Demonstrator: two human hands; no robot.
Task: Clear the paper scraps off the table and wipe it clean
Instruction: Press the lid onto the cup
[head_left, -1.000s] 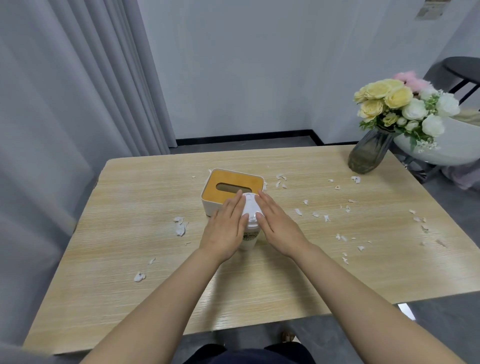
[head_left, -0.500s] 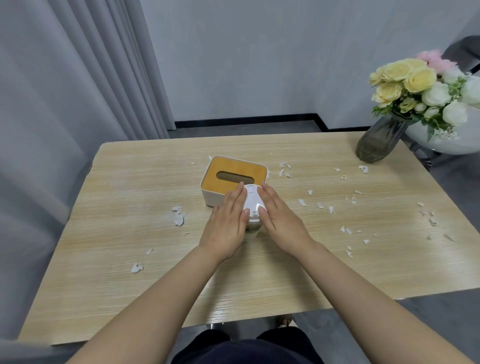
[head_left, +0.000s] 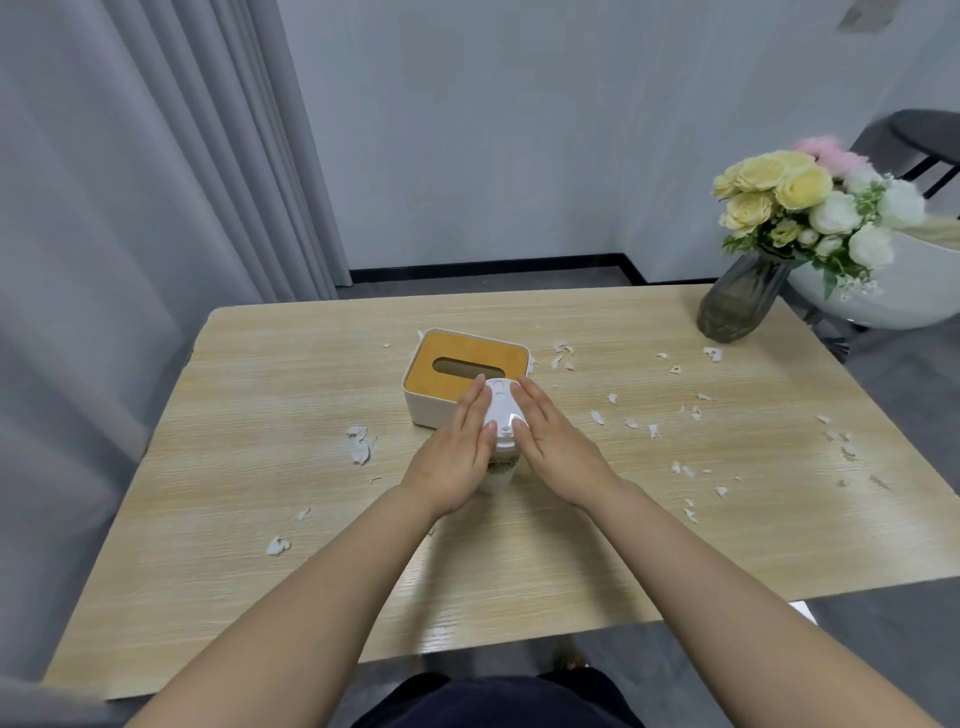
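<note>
Head view: task barely started, by the look of it. Paper scraps (head_left: 359, 448) are all over the bench (head_left: 260, 415): a clump left of centre, a couple lower left, a wide scatter across the right half out to the right edge, a few behind the tissue box (head_left: 465, 376). No wipe or cloth out, so wiping not begun either.

Left hand (head_left: 453, 462) and right hand (head_left: 558, 447) sit mid-frame, fingers straight, palms pressed flat against either side of a small white device (head_left: 501, 421), likely a desktop vacuum; neither curls round it. It stands on the bench just in front of the tissue box.

Bench is light wood-grain laminate with a smooth finish. Glass vase with flowers (head_left: 743, 304) sits at upper right corner. Grey curtain (head_left: 130, 208) fills the left, white wall behind, dark skirting and grey floor.
</note>
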